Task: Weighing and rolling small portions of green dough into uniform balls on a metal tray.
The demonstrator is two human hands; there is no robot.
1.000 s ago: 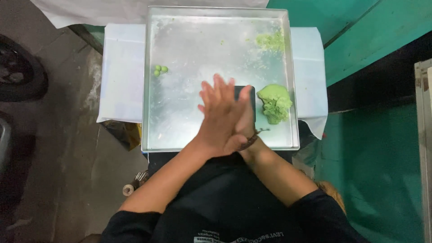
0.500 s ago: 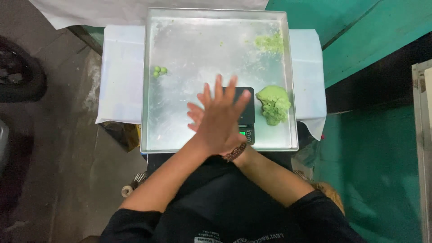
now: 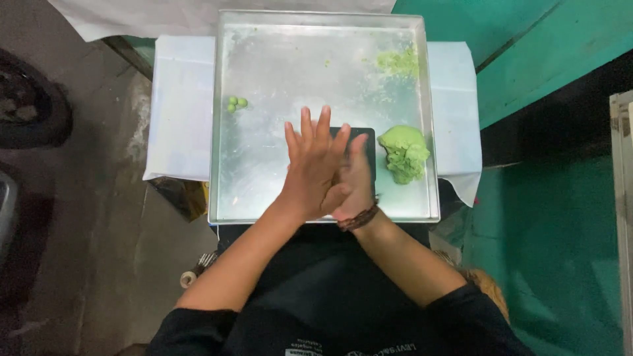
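- Square metal tray (image 3: 264, 191) set on a white-covered counter (image 3: 181, 112); taken as landmark for all positions below. Surface bare metal, lightly smeared.
- Left hand (image 3: 310, 168) and right hand (image 3: 353, 181) over the tray's near centre, palms pressed flat together, left on top, fingers straight and spread. Whatever lies between the palms hidden; cannot tell if a piece of dough is held there. Dark band on the right wrist (image 3: 359, 217).
- Dark flat scale (image 3: 366, 148) on the tray, near-right of centre, mostly covered by the hands.
- Large lump of green dough (image 3: 405, 153) at the tray's right side, just beside the scale, rough and torn on top.
- Patch of green crumbs (image 3: 397, 61) in the tray's far right corner.
- Three small green balls (image 3: 236, 103) grouped near the tray's left wall, touching one another, well apart from the lump.
- Judgement on method: rolling between palms appears in hand. Best done with light, even pressure, palms kept parallel and circling, so the piece comes out round and matches the three finished balls. Work best kept over the tray, so a dropped piece lands on metal. Finished piece best set beside the three balls, clear of lump and crumbs.
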